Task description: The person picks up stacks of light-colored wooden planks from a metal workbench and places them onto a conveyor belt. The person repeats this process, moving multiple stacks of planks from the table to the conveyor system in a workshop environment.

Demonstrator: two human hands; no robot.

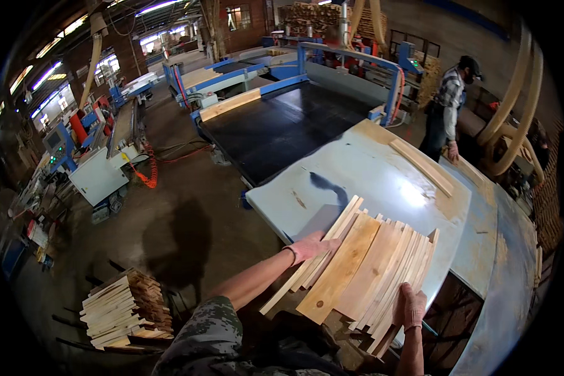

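Observation:
In front of me a row of wooden boards and narrow strips [357, 263] lies side by side, partly over the near edge of a pale metal table [282, 194]. My left hand [310, 246], in a pinkish work glove, grips the row's left side, where a few thin strips stand out from the wider boards. On the opposite side my right hand [410, 306], gloved too, is closed round the outermost strips near their close end. The row is squeezed between both hands. Two wider planks, one with a dark knot, show in its middle.
A black conveyor belt [288, 125] with blue frame adjoins the table's far side. One loose board [422, 167] lies on the table at right. Beyond it a person [448, 106] stands with a gloved hand on another surface. A strip stack [125, 310] sits low at left.

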